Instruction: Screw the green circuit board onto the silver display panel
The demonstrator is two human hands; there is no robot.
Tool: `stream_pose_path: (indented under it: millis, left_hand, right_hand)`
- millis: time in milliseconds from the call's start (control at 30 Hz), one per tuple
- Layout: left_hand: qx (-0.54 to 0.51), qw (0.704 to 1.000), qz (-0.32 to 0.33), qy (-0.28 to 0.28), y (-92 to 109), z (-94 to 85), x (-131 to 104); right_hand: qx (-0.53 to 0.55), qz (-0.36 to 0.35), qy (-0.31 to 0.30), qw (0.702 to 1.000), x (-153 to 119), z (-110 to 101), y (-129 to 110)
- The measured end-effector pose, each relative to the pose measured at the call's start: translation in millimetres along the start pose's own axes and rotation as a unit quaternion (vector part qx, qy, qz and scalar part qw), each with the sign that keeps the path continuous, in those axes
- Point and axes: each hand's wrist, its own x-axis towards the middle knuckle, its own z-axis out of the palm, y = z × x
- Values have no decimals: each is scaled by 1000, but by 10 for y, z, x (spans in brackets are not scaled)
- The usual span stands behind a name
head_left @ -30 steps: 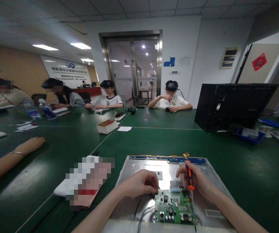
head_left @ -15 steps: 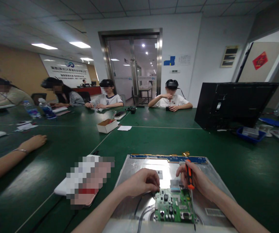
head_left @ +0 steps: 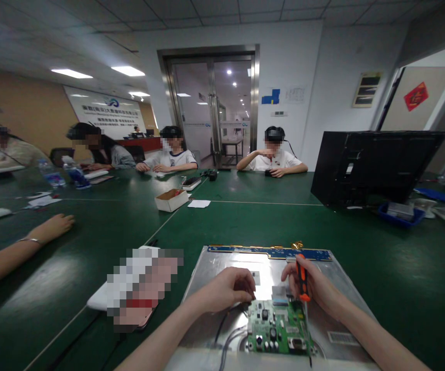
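Note:
A green circuit board (head_left: 276,327) lies on the silvery back of a flat display panel (head_left: 338,288). My right hand (head_left: 312,281) is closed round a screwdriver (head_left: 302,278) with an orange and black handle; its shaft points down along the board's right edge. At the board's upper left corner, the fingers of my left hand (head_left: 232,289) are pinched together, and what they hold is hidden. Dark and grey cables (head_left: 228,344) run from beside that corner down the panel. A narrow blue circuit strip (head_left: 261,252) lines the panel's far edge.
Left of the panel lie a white object (head_left: 100,298) and a pink phone-like object (head_left: 160,283), partly blurred out. Another person's forearm (head_left: 38,236) rests farther left. A white box (head_left: 171,200) stands ahead; a black monitor (head_left: 373,167) and a blue tray (head_left: 400,215) are at right.

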Motion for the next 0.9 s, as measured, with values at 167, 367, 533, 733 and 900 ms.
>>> stream_pose_path:
  millis: [167,367,533,733,900]
  left_hand:
    - [34,999,-3,7,66,4,-26]
    - [94,995,-4,20,67,-3,-33]
    - [120,993,9,21,47,-15,-27]
    - [146,989,28,14,82,-22,-48]
    - [152,988,22,11,76,-31,-47]
  right_hand:
    - [-2,-4,0,1000,-4,7,-14]
    - [-3,-1,2,1000,-6,13,-20]
    - [4,-1,9,1000,-14,24,-25]
    - [29,-2,32,999,-21,42,-37]
    - [75,-19,87,993,-60,95,-210]
